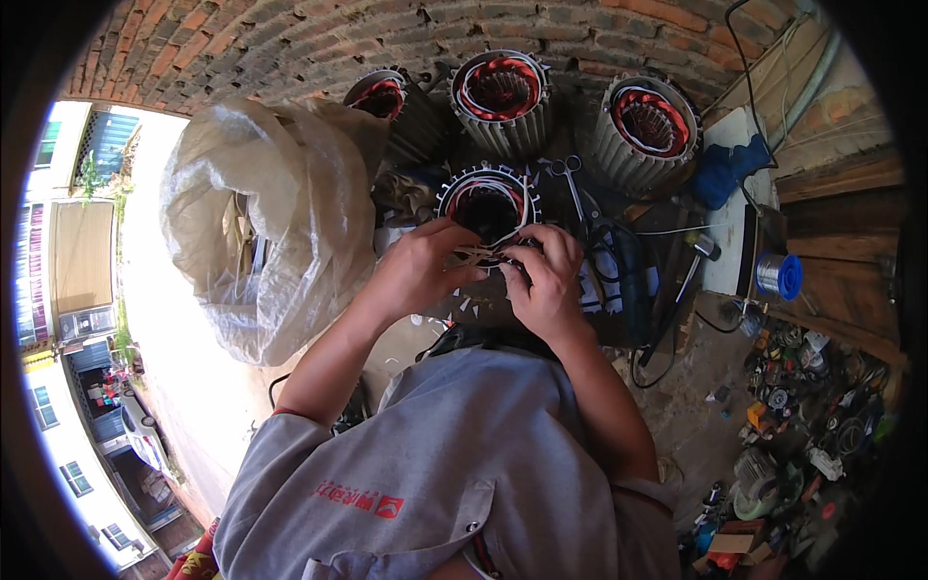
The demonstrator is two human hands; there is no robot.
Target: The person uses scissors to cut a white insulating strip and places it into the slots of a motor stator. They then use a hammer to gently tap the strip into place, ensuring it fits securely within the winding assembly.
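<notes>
In front of me stands a motor stator [538, 210] with a finned metal housing, its bore facing up. Red winding insulation and white sleeving [464, 186] ring its inside. Over its near rim, my left hand [426, 270] pinches a bundle of thin tan strands [473, 254], which look like winding leads. My right hand [547, 279] meets the right end of the same strands with thumb and fingers. The fingers partly hide exactly where the strands are gripped. A white sleeve stands up along the stator's right side, above my right fingertips.
Several more wound stators [500, 109] stand behind, near a brick wall [507, 25]. Scissors [571, 181], a screwdriver [699, 254] and a dark green power tool [632, 283] lie right. A plastic sheet [290, 217] bulges left. A solder spool [779, 275] sits right, above piled parts [797, 406].
</notes>
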